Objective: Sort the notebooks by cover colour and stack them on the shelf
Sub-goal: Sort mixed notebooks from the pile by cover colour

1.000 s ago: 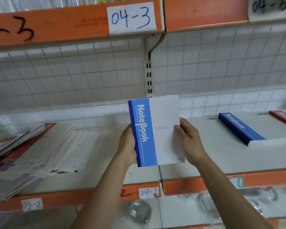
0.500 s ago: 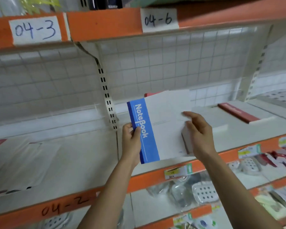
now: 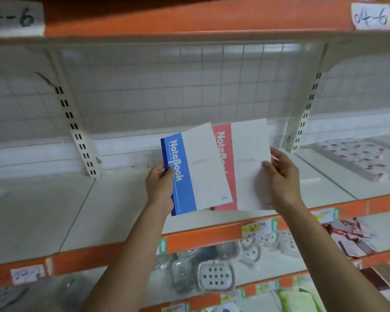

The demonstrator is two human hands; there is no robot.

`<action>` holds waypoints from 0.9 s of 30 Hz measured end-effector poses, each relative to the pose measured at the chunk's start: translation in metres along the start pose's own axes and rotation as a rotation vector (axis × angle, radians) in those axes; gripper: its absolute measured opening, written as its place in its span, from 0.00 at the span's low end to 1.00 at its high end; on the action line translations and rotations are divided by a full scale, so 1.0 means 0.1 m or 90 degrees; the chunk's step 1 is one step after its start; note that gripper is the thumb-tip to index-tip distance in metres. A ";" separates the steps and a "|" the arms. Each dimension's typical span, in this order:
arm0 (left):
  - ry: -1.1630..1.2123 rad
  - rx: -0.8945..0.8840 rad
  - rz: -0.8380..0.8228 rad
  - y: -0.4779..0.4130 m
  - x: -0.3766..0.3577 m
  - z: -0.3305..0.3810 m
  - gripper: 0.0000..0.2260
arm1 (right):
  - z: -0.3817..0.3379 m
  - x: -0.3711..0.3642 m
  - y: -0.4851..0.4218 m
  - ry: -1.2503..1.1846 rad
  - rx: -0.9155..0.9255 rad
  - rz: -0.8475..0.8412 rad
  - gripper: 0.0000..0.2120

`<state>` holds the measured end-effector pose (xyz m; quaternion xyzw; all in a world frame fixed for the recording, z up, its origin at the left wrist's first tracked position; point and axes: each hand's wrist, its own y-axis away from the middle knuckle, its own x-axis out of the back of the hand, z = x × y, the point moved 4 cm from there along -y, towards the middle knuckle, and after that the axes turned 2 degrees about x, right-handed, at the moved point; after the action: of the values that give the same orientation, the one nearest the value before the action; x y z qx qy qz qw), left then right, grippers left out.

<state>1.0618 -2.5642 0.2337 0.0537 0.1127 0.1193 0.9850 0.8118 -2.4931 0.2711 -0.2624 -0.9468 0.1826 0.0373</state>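
A blue-and-white notebook (image 3: 196,172) is held upright in front of the white shelf (image 3: 113,206), my left hand (image 3: 160,188) gripping its blue spine edge. Behind it and to the right a red-and-white notebook (image 3: 245,167) is fanned out, with my right hand (image 3: 282,179) holding its right edge. Both covers face me, each printed "NoteBook". The blue notebook overlaps the lower part of the red one's spine strip. Both are lifted above the shelf board, near its front edge.
An orange shelf rail (image 3: 212,237) with price tags runs below the hands. A packet with red patterns (image 3: 358,158) lies on the shelf at the right. White slotted uprights (image 3: 77,131) and a wire grid back the shelf. Packaged goods (image 3: 214,275) fill the lower shelves.
The view has swung right along the shelving. The red notebook, earlier hidden behind the blue one, now fans out to the right under my right hand. The paper stacks at left are out of view.
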 end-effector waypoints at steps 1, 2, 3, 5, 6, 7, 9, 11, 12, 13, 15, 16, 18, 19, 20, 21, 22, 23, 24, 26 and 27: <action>-0.003 0.004 0.006 -0.02 -0.06 0.00 0.05 | 0.04 0.05 -0.07 0.001 -0.009 0.002 0.16; -0.003 0.007 0.012 -0.06 -0.12 -0.01 0.04 | 0.07 0.09 -0.14 0.000 -0.015 0.005 0.17; -0.003 0.011 0.018 -0.10 -0.19 -0.01 0.05 | 0.11 0.13 -0.21 0.003 -0.022 0.010 0.17; -0.020 0.019 0.021 -0.21 -0.31 -0.03 0.08 | 0.16 0.19 -0.38 0.014 -0.034 0.029 0.18; -0.031 0.024 0.019 -0.28 -0.38 -0.05 0.09 | 0.18 0.23 -0.47 0.021 -0.038 0.042 0.18; -0.042 0.031 0.017 -0.35 -0.44 -0.09 0.09 | 0.22 0.28 -0.55 0.027 -0.044 0.057 0.18; -0.058 0.050 0.015 -0.51 -0.57 -0.18 0.10 | 0.30 0.40 -0.72 0.027 -0.063 0.102 0.19; -0.072 0.071 0.014 -0.66 -0.67 -0.29 0.10 | 0.41 0.53 -0.89 0.028 -0.075 0.137 0.19; -0.088 0.076 0.018 -0.72 -0.72 -0.33 0.10 | 0.46 0.58 -0.97 0.034 -0.081 0.147 0.19; -0.110 0.076 0.029 -0.78 -0.75 -0.36 0.11 | 0.52 0.63 -1.04 0.040 -0.088 0.153 0.19; -0.160 0.055 0.061 -0.88 -0.78 -0.41 0.13 | 0.62 0.68 -1.15 0.046 -0.105 0.155 0.19; -0.192 0.038 0.074 -0.92 -0.79 -0.42 0.13 | 0.67 0.70 -1.19 0.042 -0.115 0.153 0.19; -0.276 0.010 0.084 -0.96 -0.83 -0.44 0.12 | 0.77 0.72 -1.27 0.033 -0.129 0.146 0.19; -0.316 -0.003 0.085 -0.96 -0.85 -0.44 0.11 | 0.80 0.72 -1.30 0.029 -0.131 0.136 0.20; -0.350 -0.016 0.086 -0.95 -0.88 -0.43 0.11 | 0.83 0.72 -1.35 0.027 -0.132 0.129 0.20; -0.385 -0.029 0.092 -0.93 -0.91 -0.42 0.10 | 0.85 0.73 -1.40 0.025 -0.134 0.121 0.19; -0.423 -0.041 0.097 -0.92 -0.93 -0.41 0.10 | 0.86 0.74 -1.46 0.027 -0.136 0.112 0.19; -0.464 -0.052 0.101 -0.91 -0.96 -0.41 0.09 | 0.87 0.75 -1.51 0.029 -0.136 0.104 0.19; -0.500 -0.062 0.104 -0.91 -0.99 -0.43 0.08 | 0.88 0.76 -1.56 0.033 -0.133 0.095 0.19; -0.565 -0.083 0.108 -0.93 -1.04 -0.47 0.09 | 0.90 0.79 -1.66 0.052 -0.132 0.069 0.19; -0.602 -0.093 0.113 -0.94 -1.07 -0.49 0.11 | 0.93 0.81 -1.71 0.062 -0.132 0.054 0.19</action>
<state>0.9701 -2.6773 0.1965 0.0420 -0.3609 0.1730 0.9154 0.6437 -2.6177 0.2451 -0.3132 -0.9457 0.0724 0.0482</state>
